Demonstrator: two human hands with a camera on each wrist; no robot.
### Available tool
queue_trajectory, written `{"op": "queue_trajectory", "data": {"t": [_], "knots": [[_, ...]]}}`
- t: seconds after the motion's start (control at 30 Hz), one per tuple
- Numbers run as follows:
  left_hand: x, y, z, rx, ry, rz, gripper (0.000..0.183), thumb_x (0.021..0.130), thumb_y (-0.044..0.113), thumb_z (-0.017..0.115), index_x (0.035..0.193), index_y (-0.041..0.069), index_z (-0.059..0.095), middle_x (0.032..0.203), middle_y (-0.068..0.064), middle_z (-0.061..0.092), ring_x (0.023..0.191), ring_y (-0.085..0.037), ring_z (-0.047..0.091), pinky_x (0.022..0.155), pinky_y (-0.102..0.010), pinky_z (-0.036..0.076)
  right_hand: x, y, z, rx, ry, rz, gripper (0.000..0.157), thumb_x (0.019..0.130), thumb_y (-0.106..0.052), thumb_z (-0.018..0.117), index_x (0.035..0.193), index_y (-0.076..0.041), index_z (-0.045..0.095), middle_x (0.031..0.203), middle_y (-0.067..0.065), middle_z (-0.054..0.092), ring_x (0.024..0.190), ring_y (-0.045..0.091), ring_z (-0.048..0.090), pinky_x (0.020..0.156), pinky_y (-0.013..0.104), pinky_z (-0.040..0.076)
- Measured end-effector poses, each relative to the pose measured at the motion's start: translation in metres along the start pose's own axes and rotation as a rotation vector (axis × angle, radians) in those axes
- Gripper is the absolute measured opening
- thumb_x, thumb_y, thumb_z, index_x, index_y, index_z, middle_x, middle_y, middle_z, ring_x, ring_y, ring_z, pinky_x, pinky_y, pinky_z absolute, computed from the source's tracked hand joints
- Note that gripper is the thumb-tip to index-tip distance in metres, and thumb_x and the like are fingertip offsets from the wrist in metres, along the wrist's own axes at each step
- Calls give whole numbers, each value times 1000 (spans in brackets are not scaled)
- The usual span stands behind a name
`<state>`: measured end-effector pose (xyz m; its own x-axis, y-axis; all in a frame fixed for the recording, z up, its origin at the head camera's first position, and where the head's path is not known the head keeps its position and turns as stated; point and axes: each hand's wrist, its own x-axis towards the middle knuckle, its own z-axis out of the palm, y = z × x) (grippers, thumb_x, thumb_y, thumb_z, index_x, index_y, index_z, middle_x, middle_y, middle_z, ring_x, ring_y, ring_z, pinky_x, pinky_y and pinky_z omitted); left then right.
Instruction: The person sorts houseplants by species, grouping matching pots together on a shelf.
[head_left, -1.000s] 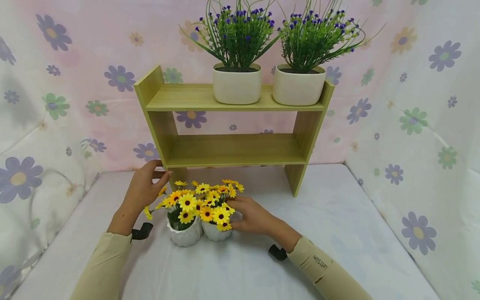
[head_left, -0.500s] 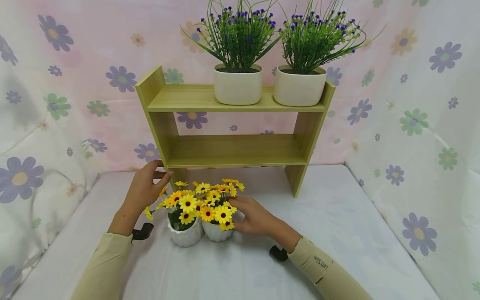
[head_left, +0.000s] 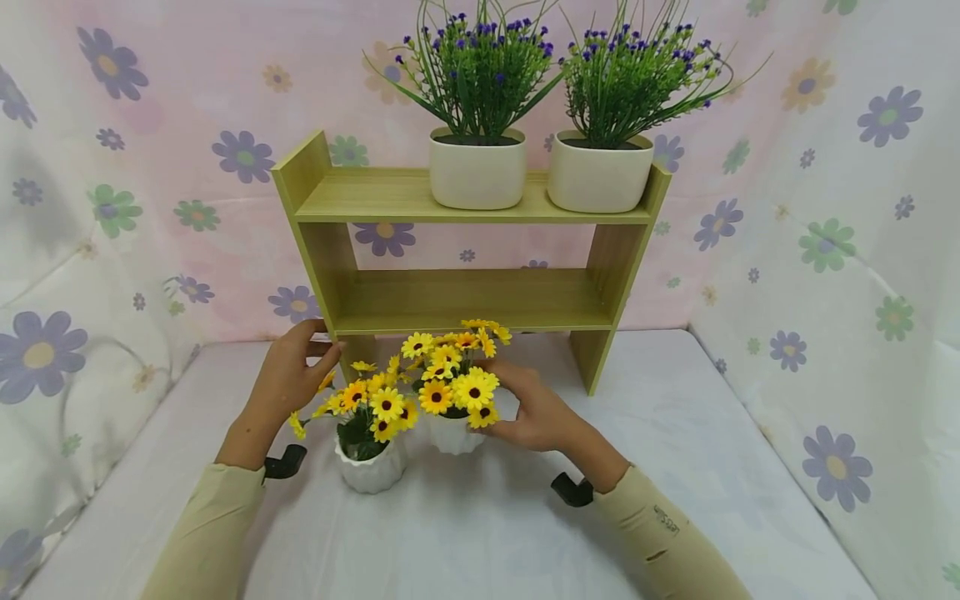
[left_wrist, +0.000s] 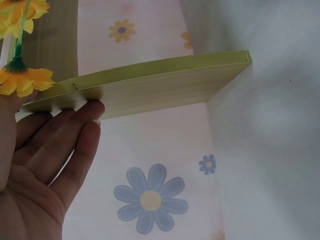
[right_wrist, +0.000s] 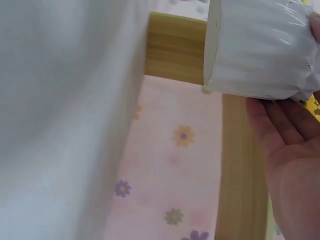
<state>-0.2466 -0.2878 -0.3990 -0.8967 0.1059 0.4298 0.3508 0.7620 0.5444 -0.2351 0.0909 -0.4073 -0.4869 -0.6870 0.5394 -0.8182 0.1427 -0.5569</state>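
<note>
My right hand [head_left: 536, 408] grips a white ribbed pot [head_left: 453, 435] of yellow artificial daisies [head_left: 453, 371], raised off the table before the wooden shelf [head_left: 472, 300]. In the right wrist view, fingers [right_wrist: 285, 120] lie along one side of this pot [right_wrist: 260, 47]. A second white pot [head_left: 371, 468] of yellow daisies [head_left: 367, 400] stands on the table at its left. My left hand [head_left: 288, 371] touches the shelf's left side panel. In the left wrist view, its nearly straight fingers [left_wrist: 82, 130] rest against the panel's outer face [left_wrist: 165, 92]; the thumb is mostly hidden.
On the top board stand two cream pots [head_left: 477, 173] [head_left: 600, 177] with purple-flowered grassy plants, right of centre. The shelf's middle board [head_left: 472, 300] is bare wood. White cloth [head_left: 450, 550] covers the table. Flower-printed curtains [head_left: 825, 250] enclose the back and sides.
My right hand has lifted its daisy pot off the table, moving it up, back and slightly right, away from the other daisy pot. The left hand has stayed at the shelf.
</note>
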Motion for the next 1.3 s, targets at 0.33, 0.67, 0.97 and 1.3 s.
{"op": "queue_trajectory", "data": {"t": [0.33,0.67,0.97,1.3], "knots": [[1,1,0,-4,-3,-16,46,99,30,64,136,6,51,129,-15,60,106,-36,69,79,-52,60,-1,-19,-34,49,123,138,66,80,-6,83,139,-10,53,132,3,62,121,18,59,104,40,50],[0,2,-1,-7,-9,-7,46,99,30,63,136,5,51,130,-16,60,108,-37,68,81,-53,59,-7,-19,-74,13,280,111,65,82,4,77,140,-10,50,133,4,61,122,19,56,107,30,46],[-1,2,-1,3,0,-5,44,99,25,64,135,2,51,130,-19,59,107,-39,68,81,-54,59,6,-38,-95,50,370,225,62,90,1,68,145,-3,40,140,10,52,125,22,53,105,46,48],[0,2,-1,-9,-5,-6,46,100,30,63,135,3,51,130,-18,59,108,-38,68,81,-54,59,7,-25,-106,47,494,311,54,93,-3,68,140,-1,41,133,12,53,113,23,55,97,30,50]]}}
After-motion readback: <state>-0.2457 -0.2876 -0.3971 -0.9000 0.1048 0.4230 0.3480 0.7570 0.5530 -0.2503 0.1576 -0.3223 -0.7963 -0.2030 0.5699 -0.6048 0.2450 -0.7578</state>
